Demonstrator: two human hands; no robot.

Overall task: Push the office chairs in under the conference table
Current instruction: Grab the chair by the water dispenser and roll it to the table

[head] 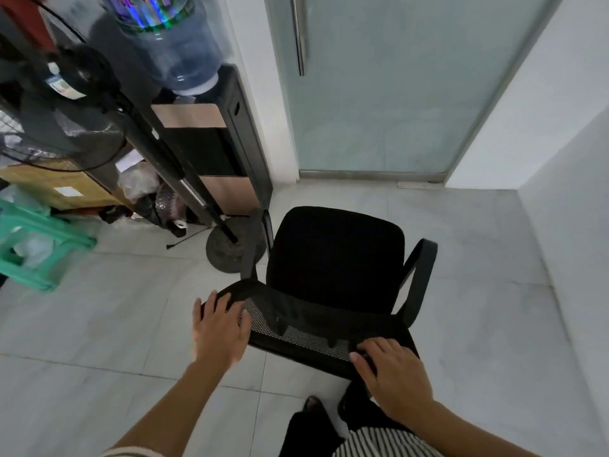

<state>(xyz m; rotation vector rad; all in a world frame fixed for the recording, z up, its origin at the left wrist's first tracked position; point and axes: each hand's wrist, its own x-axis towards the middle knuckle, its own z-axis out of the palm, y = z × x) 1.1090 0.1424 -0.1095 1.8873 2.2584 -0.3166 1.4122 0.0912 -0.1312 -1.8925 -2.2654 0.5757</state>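
Both of your hands rest on top of the mesh backrest (306, 331) of a black office chair (333, 268), seen from behind and above. Your left hand (219, 328) lies flat with fingers spread across the backrest's left corner, not curled around it. Your right hand (393, 371) covers the right end of the top edge, fingers bent over the rim and thumb stretched along it toward 9 o'clock; whether it truly clamps the frame cannot be told from this angle.

Beyond the backrest, at 12 o'clock from your hands, the chair's padded seat faces a frosted glass door (389, 94). 2 black armrests show: the right armrest (418, 275) at 2 o'clock from the backrest, the left armrest (257, 245) at 11 o'clock. The chair stands on pale floor tiles (99, 324).

At 10 o'clock from the seat, a round fan base (230, 255) sits on the floor just beside the left armrest, its pole slanting up and left. Behind it stands a water dispenser (217, 153) with an upturned water bottle (178, 51) on top. At 9 o'clock, near the frame's left edge, is a green plastic stool (43, 245). A white wall (560, 159) runs along the right. No conference table appears in view.
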